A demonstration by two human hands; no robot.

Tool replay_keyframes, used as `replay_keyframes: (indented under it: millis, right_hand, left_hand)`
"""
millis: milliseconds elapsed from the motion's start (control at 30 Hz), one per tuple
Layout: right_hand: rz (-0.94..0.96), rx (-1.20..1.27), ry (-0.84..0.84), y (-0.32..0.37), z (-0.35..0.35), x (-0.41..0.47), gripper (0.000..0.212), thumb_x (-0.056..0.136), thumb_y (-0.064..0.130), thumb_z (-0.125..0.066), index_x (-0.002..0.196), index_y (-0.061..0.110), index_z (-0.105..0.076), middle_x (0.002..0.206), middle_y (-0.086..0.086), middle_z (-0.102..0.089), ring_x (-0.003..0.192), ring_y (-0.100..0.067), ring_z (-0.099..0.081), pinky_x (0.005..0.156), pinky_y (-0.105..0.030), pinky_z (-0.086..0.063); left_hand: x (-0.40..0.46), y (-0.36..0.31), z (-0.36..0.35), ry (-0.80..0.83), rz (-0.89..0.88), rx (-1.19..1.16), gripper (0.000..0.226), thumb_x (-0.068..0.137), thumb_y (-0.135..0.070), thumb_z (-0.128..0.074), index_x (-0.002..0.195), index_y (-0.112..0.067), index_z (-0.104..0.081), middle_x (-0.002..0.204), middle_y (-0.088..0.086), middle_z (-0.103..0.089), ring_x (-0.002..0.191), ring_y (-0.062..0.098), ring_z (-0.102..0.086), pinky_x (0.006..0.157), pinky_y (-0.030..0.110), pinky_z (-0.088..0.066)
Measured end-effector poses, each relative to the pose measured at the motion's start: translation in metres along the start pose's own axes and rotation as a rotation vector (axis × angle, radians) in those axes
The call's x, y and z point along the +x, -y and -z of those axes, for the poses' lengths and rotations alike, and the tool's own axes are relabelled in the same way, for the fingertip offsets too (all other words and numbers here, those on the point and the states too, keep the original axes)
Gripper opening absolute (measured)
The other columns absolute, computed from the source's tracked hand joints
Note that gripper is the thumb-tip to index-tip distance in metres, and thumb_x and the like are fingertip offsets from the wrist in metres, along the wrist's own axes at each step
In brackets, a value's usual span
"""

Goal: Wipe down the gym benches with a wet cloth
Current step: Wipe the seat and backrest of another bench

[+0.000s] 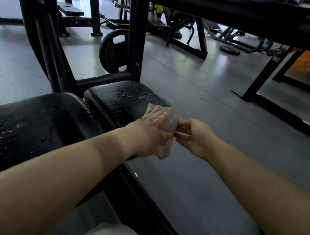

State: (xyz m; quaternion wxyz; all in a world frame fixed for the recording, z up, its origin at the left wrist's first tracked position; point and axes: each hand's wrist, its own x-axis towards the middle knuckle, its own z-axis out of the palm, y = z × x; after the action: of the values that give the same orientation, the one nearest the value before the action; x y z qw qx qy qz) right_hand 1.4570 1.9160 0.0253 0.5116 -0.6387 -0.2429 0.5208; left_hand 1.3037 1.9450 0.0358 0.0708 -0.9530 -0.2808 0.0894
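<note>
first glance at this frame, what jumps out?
Two bare forearms reach in from the bottom, meeting mid-frame over a pale pink cloth: the left hand lies flat against it while the right hand pinches its edge. Just left of them sit two black bench pads beaded with water droplets. Behind, a weight plate leans by the black frame upright.

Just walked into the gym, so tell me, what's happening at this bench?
A person is handling a pale cloth beside a black bench. The left hand lies flat against it while the right hand pinches its edge. Water droplets sit on the small seat pad and the longer pad.
</note>
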Motion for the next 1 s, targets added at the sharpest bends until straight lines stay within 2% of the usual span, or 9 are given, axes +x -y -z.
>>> replay_keyframes:
  millis: [67,100,133,233,400,500,633,800,1000]
  right_hand:
    - [-0.030,-0.008,0.058,-0.003,0.004,0.004,0.038,0.097,0.019,-0.030,0.119,-0.002,-0.053,0.118,-0.022,-0.053,0.101,-0.031,-0.057,0.082,-0.033,-0.049]
    - [-0.054,-0.035,0.110,-0.005,0.007,0.005,0.050,0.098,0.026,-0.027,0.134,-0.002,-0.046,0.130,-0.019,-0.051,0.118,-0.035,-0.050,0.098,-0.038,-0.042]
    - [-0.065,-0.065,0.163,-0.008,0.008,0.009,0.053,0.098,0.032,-0.023,0.140,0.005,-0.041,0.136,-0.009,-0.051,0.126,-0.034,-0.041,0.104,-0.041,-0.034]
    - [-0.073,-0.062,0.243,-0.011,0.007,0.016,0.053,0.099,0.044,-0.016,0.134,0.027,-0.051,0.131,0.015,-0.052,0.119,-0.025,-0.044,0.087,-0.035,-0.037]
    - [-0.074,0.074,0.306,-0.004,0.014,0.044,0.064,0.101,0.049,-0.012,0.138,0.012,-0.047,0.142,0.002,-0.047,0.120,-0.028,-0.049,0.102,-0.036,-0.038]
    - [-0.101,0.057,0.375,0.007,0.016,0.064,0.069,0.100,0.051,-0.009,0.133,0.007,-0.051,0.137,-0.007,-0.052,0.115,-0.025,-0.053,0.092,-0.034,-0.043]
    - [-0.166,-0.019,0.484,0.026,0.014,0.090,0.073,0.097,0.056,-0.007,0.128,0.007,-0.051,0.127,-0.014,-0.058,0.117,-0.026,-0.055,0.092,-0.036,-0.044]
    - [-0.243,-0.179,0.640,0.053,0.005,0.119,0.084,0.093,0.066,-0.005,0.140,0.006,-0.040,0.139,-0.016,-0.049,0.128,-0.031,-0.046,0.102,-0.040,-0.037]
    - [-0.270,-0.265,0.596,0.072,-0.009,0.151,0.082,0.093,0.067,-0.013,0.149,0.008,-0.022,0.147,-0.017,-0.038,0.131,-0.033,-0.042,0.113,-0.047,-0.027]
  left_hand:
    - [-0.008,0.011,-0.006,0.002,-0.052,-0.067,0.056,0.095,-0.048,-0.042,0.147,-0.036,-0.025,0.155,0.021,0.012,0.142,0.034,0.020,0.118,0.041,-0.002]
    - [-0.011,0.015,-0.010,-0.020,-0.052,-0.047,0.056,0.094,-0.051,-0.041,0.146,-0.037,-0.026,0.155,0.022,0.013,0.142,0.031,0.021,0.118,0.039,-0.007]
    - [-0.016,0.016,-0.011,-0.018,-0.043,-0.055,0.057,0.094,-0.054,-0.040,0.146,-0.038,-0.024,0.155,0.022,0.015,0.141,0.028,0.024,0.118,0.038,-0.010]
    - [-0.002,0.010,-0.012,0.055,0.018,0.001,0.062,0.093,-0.060,-0.033,0.148,-0.039,-0.015,0.153,0.022,0.020,0.141,0.027,0.026,0.119,0.040,-0.004]
    - [0.027,0.003,-0.002,0.121,0.093,-0.009,0.066,0.091,-0.066,-0.025,0.148,-0.043,-0.001,0.153,0.020,0.023,0.143,0.028,0.020,0.116,0.039,0.005]
    - [0.043,0.003,-0.002,0.115,0.100,-0.024,0.067,0.091,-0.067,-0.024,0.147,-0.044,0.005,0.152,0.021,0.023,0.142,0.029,0.023,0.117,0.041,0.006]
    - [0.063,0.009,-0.001,0.112,0.121,-0.081,0.070,0.089,-0.070,-0.024,0.146,-0.044,0.007,0.152,0.023,0.022,0.141,0.030,0.024,0.117,0.041,0.009]
    - [0.082,0.029,0.001,0.143,0.163,-0.118,0.070,0.087,-0.073,-0.018,0.145,-0.045,0.010,0.151,0.025,0.021,0.141,0.030,0.023,0.115,0.043,0.010]
    - [0.093,0.054,-0.001,0.165,0.234,-0.157,0.071,0.084,-0.075,-0.013,0.144,-0.047,0.012,0.152,0.022,0.022,0.140,0.026,0.027,0.116,0.045,0.009]
